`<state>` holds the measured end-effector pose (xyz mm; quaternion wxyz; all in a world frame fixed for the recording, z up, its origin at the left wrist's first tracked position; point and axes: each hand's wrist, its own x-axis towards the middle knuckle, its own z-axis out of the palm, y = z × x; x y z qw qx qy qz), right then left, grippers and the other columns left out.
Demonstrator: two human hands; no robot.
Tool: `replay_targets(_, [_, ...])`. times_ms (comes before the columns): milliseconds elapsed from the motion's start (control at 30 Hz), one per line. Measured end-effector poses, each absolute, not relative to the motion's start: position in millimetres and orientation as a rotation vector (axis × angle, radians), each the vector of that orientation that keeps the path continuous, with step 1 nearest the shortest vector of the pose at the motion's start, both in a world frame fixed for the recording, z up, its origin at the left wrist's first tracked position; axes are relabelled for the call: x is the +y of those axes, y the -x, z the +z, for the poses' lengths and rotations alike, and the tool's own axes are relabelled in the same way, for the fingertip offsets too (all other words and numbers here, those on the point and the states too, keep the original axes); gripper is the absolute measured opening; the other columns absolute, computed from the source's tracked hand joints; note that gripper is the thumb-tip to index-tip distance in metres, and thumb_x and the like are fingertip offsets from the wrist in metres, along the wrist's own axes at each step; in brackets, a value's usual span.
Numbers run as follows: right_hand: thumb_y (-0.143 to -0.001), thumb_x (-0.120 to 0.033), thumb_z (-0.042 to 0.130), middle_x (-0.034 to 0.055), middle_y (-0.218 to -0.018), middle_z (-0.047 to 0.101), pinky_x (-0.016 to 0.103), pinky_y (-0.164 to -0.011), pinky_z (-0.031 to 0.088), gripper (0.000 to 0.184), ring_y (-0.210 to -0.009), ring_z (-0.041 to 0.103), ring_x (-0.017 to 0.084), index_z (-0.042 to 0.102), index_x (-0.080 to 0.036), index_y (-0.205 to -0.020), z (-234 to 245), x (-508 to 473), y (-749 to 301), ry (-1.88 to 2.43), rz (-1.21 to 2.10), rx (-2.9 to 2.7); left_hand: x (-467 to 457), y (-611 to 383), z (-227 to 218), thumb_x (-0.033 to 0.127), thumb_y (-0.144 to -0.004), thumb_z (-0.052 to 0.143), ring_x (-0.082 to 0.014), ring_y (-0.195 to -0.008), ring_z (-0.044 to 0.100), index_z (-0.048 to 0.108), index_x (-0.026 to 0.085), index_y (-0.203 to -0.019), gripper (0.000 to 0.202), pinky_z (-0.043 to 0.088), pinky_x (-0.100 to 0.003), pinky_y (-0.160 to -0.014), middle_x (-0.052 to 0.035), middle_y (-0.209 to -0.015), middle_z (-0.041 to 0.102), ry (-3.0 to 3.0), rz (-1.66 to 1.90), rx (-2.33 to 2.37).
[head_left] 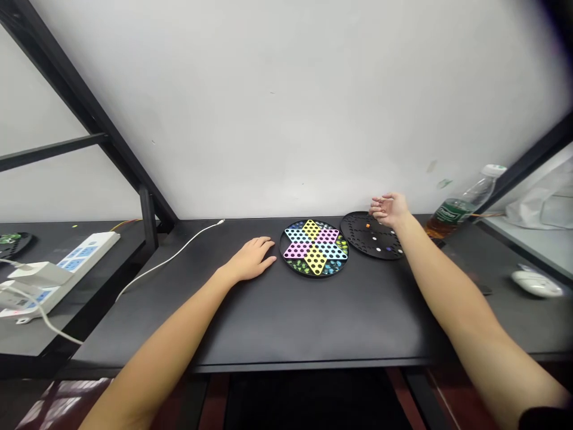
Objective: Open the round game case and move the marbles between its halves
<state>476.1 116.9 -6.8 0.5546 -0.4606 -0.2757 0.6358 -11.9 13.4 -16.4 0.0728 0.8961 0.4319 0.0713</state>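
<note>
Left hand [253,258] flat by star board [313,248]; right hand [388,208] above black board [358,236].
Left hand released, palm down on table [322,328], fingertips just left of star board; right hand half curled, cannot tell whether it grips anything. Boards side by side near table's far edge; small pieces [375,239] on the black one. Table surface dark, matt; white cable [172,257] crosses its left side toward far edge. Bottle [454,212], amber liquid, beyond right forearm; mouse [537,283] farther right. White wall [286,107] behind, lightly scuffed; black frame [120,155] and power strip [85,251] at left.
</note>
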Motion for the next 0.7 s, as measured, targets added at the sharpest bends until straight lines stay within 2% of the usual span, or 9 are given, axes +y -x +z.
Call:
replay_targets(67, [-0.08, -0.029, 0.051, -0.0017, -0.06, 0.041, 0.016, -0.029, 0.02, 0.009, -0.046, 0.033, 0.011, 0.048, -0.021, -0.078, -4, 115, -483, 1.056, 1.524, -0.597, 14, 12, -16, 0.051, -0.1, 0.037, -0.0288, -0.136, 0.046, 0.051, 0.019, -0.139, 0.053, 0.038, -0.046, -0.115, -0.0128, -0.148, 0.05, -2.693, 0.215, 1.297])
replay_targets(133, [-0.082, -0.026, 0.051, -0.0032, -0.058, 0.039, 0.015, -0.029, 0.017, 0.01, -0.044, 0.03, 0.009, 0.047, -0.021, -0.075, -6, 116, -485, 1.14, 1.444, -0.588, 14, 12, -17, 0.051, -0.1, 0.037, -0.0288, -0.137, 0.046, 0.051, 0.018, -0.139, 0.053, 0.038, -0.046, -0.115, -0.0131, -0.148, 0.05, -2.695, 0.213, 1.295])
replay_targets(233, [-0.084, -0.025, 0.056, -0.0066, -0.052, 0.034, 0.017, -0.031, 0.016, 0.015, -0.041, 0.025, 0.008, 0.053, -0.019, -0.071, -17, 120, -483, 1.446, 1.12, -0.709, 14, 12, -18, 0.051, -0.1, 0.037, -0.029, -0.137, 0.045, 0.051, 0.018, -0.14, 0.053, 0.038, -0.046, -0.115, -0.0137, -0.148, 0.05, -2.694, 0.217, 1.294])
replay_targets(333, [-0.082, -0.033, 0.066, -0.0042, -0.047, 0.04, 0.022, -0.042, 0.034, 0.019, -0.046, 0.042, 0.011, 0.066, -0.016, -0.072, -32, 124, -481, 1.836, 0.622, -0.964, 14, 12, -18, 0.05, -0.1, 0.038, -0.0287, -0.138, 0.045, 0.051, 0.018, -0.139, 0.053, 0.038, -0.046, -0.116, -0.0136, -0.148, 0.049, -2.692, 0.22, 1.299])
replay_targets(400, [-0.077, -0.037, 0.072, 0.0006, -0.051, 0.053, 0.028, -0.058, 0.047, 0.021, -0.058, 0.057, 0.018, 0.072, -0.016, -0.074, -40, 126, -482, 2.026, 0.355, -1.162, 14, 12, -18, 0.05, -0.1, 0.037, -0.0286, -0.138, 0.044, 0.051, 0.017, -0.14, 0.053, 0.037, -0.046, -0.116, -0.0139, -0.149, 0.049, -2.688, 0.207, 1.305])
replay_targets(433, [-0.074, -0.039, 0.075, 0.0034, -0.056, 0.06, 0.031, -0.066, 0.049, 0.022, -0.067, 0.062, 0.022, 0.075, -0.016, -0.076, -44, 128, -484, 2.092, 0.275, -1.252, 13, 12, -17, 0.05, -0.1, 0.037, -0.0287, -0.139, 0.044, 0.051, 0.017, -0.14, 0.054, 0.037, -0.046, -0.116, -0.0141, -0.149, 0.049, -2.685, 0.198, 1.308])
replay_targets(500, [-0.07, -0.041, 0.078, 0.008, -0.07, 0.07, 0.035, -0.076, 0.05, 0.027, -0.08, 0.067, 0.026, 0.078, -0.017, -0.083, -50, 130, -487, 2.183, 0.205, -1.382, 13, 12, -17, 0.05, -0.1, 0.037, -0.0288, -0.139, 0.044, 0.05, 0.017, -0.141, 0.054, 0.036, -0.046, -0.117, -0.0143, -0.15, 0.048, -2.681, 0.184, 1.311])
replay_targets(600, [-0.07, -0.041, 0.078, 0.011, -0.085, 0.074, 0.037, -0.08, 0.051, 0.027, -0.091, 0.068, 0.029, 0.078, -0.02, -0.087, -55, 133, -489, 2.263, 0.186, -1.44, 13, 12, -17, 0.05, -0.1, 0.037, -0.029, -0.139, 0.044, 0.051, 0.018, -0.14, 0.054, 0.037, -0.046, -0.116, -0.0141, -0.15, 0.048, -2.685, 0.194, 1.308])
replay_targets(700, [-0.071, -0.036, 0.076, 0.0089, -0.08, 0.072, 0.035, -0.076, 0.051, 0.02, -0.086, 0.067, 0.026, 0.076, -0.02, -0.082, -57, 133, -486, 2.222, 0.187, -1.41, 13, 12, -17, 0.05, -0.1, 0.037, -0.0288, -0.138, 0.044, 0.051, 0.018, -0.14, 0.053, 0.037, -0.046, -0.116, -0.0139, -0.149, 0.048, -2.691, 0.2, 1.307])
